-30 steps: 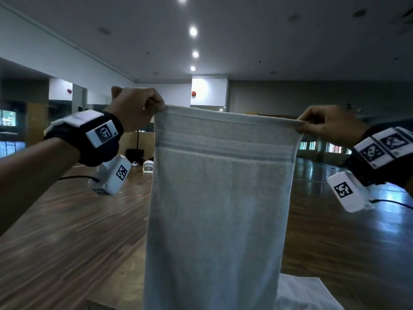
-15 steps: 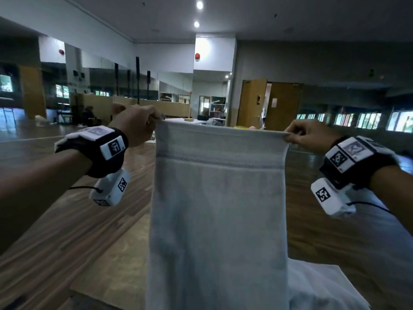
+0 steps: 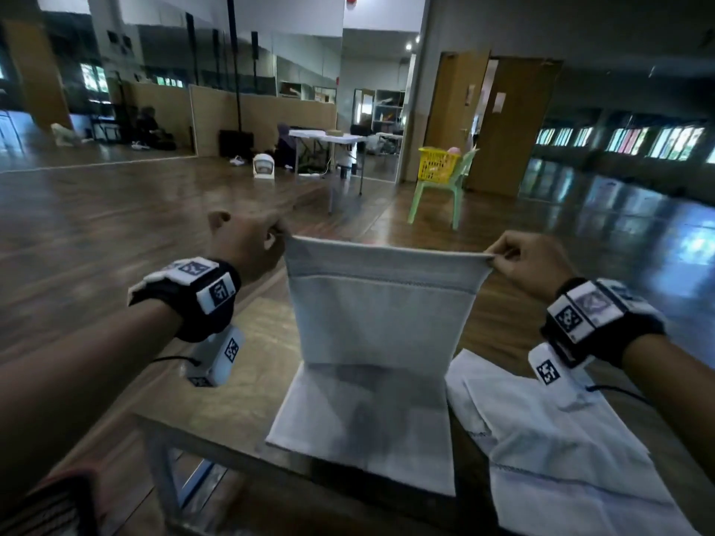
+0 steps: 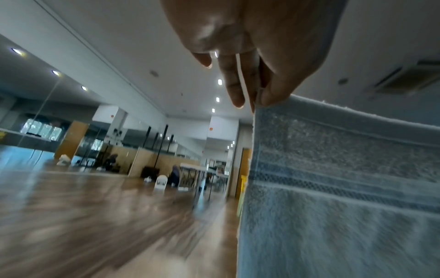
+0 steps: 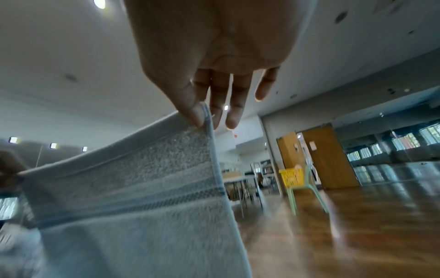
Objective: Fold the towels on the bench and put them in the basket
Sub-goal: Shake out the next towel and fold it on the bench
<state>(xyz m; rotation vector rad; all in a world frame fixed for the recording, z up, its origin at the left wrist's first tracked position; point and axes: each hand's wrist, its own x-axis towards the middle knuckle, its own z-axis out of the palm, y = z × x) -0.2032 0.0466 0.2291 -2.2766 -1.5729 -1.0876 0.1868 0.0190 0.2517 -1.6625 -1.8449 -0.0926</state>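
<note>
A pale grey-blue towel [image 3: 381, 315] with a woven stripe near its top hem hangs stretched between my hands; its lower half lies flat on the wooden bench [image 3: 247, 400]. My left hand [image 3: 251, 241] pinches the top left corner [image 4: 258, 102], thumb against fingers. My right hand [image 3: 522, 261] pinches the top right corner [image 5: 204, 116] the same way. A white towel [image 3: 553, 450] lies loosely spread on the bench to the right. The yellow basket [image 3: 437, 164] sits on a green chair far ahead.
The green plastic chair [image 3: 445, 195] stands on the wooden floor near brown doors [image 3: 510, 125]. A folding table [image 3: 329, 139] and a seated person are farther back by the mirrored wall. The bench's near edge and metal leg [image 3: 162, 458] are at lower left.
Both hands have come down with the towel's top edge, and its lower part has settled flat on the bench. The head view has tilted downward.
</note>
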